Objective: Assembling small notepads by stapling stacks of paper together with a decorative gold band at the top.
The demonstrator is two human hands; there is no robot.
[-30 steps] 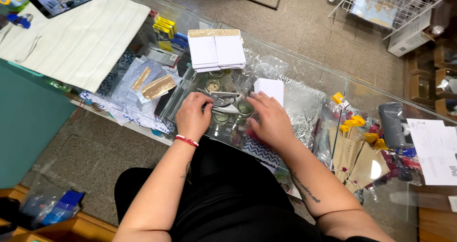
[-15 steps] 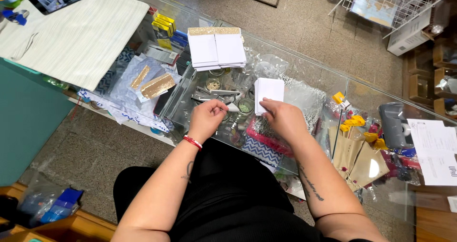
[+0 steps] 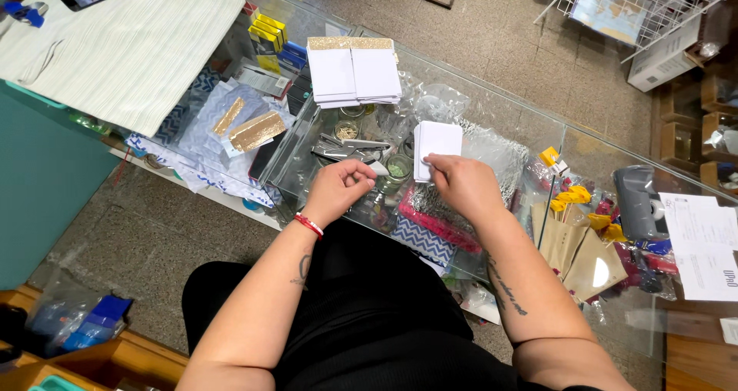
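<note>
My right hand [image 3: 461, 185] pinches the lower edge of a small stack of white cards [image 3: 438, 142] lying on the glass counter [image 3: 500, 91]. My left hand [image 3: 338, 189], with a red bracelet at the wrist, is curled shut over a small white piece [image 3: 378, 168] that pokes out of its fingertips, just left of the cards. A larger stack of white envelopes with a gold glitter top edge [image 3: 354, 69] rests further back on the glass. Under the glass by my left hand lie metal tools [image 3: 346, 146] and small round jars [image 3: 398, 166].
A striped white cloth [image 3: 123, 49] covers the counter's left part. Brown paper bags [image 3: 580, 256] and yellow clips [image 3: 573, 199] lie to the right, then a grey device [image 3: 638, 202] and printed papers [image 3: 703, 241]. A wire basket [image 3: 630, 3] stands beyond the counter.
Both hands lifted off the glass near the jars and came up. My right hand took the edge of the small white card stack; my left closed on a small white piece.
</note>
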